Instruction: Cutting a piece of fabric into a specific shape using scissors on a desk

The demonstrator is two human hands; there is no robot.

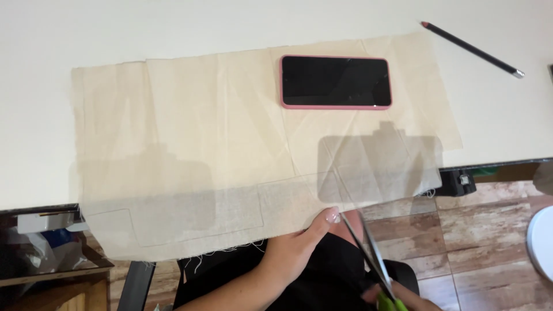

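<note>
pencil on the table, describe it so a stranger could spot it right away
Start at the white table and follow the beige cloth to its upper right corner. Just beyond lies the pencil, slanted on bare tabletop: thin and dark, unlike the broad pink-cased phone on the cloth.

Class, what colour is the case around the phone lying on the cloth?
Pink, around the phone on the cream cloth; head view.

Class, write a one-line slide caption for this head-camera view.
Left hand steadies cream cloth while right hand cuts with scissors.

Only a phone (336, 82) on the fabric (190, 144) and a pencil (472, 49) nearby obstruct the otherwise open table (230, 23).
</note>
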